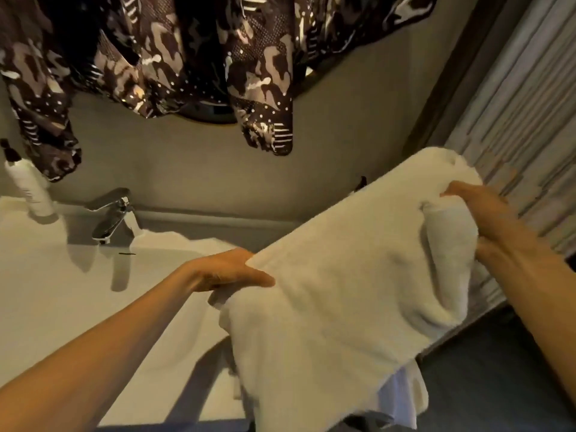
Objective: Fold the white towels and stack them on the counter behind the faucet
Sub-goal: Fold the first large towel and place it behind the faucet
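Observation:
A white towel [343, 275] hangs spread between both hands in front of me, its lower edge drooping past the counter's front. My left hand [224, 271] pinches its left top corner. My right hand [480, 210] grips the bunched right top corner, held higher and further away. The chrome faucet [113, 213] stands at the left on the white counter [46, 291]. More white cloth [162, 238] lies on the counter just right of the faucet; its shape is unclear.
A white bottle with a dark pump top [28, 188] stands at the far left behind the faucet. A dark patterned garment [187, 57] hangs above against the grey wall. A ribbed panel [523, 120] runs along the right; dark floor [483, 385] lies below.

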`<action>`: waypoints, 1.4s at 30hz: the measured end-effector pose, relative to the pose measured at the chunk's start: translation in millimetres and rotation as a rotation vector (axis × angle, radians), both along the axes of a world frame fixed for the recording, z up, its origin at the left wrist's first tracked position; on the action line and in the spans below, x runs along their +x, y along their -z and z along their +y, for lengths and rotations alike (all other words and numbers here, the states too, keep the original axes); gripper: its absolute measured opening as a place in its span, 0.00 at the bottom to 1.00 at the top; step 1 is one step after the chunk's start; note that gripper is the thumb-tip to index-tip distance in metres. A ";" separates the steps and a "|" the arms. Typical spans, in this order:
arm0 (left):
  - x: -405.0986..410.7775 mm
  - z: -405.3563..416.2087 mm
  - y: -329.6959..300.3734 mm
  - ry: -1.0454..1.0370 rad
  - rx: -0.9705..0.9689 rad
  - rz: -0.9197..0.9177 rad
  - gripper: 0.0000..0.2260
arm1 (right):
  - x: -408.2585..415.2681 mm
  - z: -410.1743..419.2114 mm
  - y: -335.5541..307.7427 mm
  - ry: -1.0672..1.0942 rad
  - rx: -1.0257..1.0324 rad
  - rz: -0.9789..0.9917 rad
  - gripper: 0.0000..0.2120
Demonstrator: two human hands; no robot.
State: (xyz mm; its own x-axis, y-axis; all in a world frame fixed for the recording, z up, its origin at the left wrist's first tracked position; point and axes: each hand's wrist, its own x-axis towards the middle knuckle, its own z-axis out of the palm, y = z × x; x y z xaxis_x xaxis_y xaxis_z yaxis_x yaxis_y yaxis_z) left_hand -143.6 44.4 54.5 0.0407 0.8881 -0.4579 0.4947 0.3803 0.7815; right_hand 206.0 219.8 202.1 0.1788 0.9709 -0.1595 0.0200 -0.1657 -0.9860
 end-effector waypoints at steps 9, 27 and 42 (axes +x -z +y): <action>34.8 7.9 142.7 -0.405 0.002 0.323 0.27 | 50.7 4.9 263.3 -0.024 -0.385 -0.050 0.27; 67.5 -15.2 21.9 -0.704 0.355 0.000 0.07 | 44.3 8.6 154.5 -0.246 -0.295 -0.155 0.29; 11.6 -53.4 163.3 -0.755 -0.400 -0.173 0.36 | 62.0 -46.6 261.4 -0.362 -0.619 -0.581 0.35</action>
State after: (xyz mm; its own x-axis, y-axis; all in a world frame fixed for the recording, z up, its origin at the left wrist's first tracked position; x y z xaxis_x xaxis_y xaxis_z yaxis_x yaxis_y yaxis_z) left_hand -132.0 -9.1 -108.8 -0.3959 0.4795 -0.7832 -0.1138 0.8207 0.5600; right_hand 268.0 173.2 -59.4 0.0955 0.7545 -0.6493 0.6374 -0.5474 -0.5423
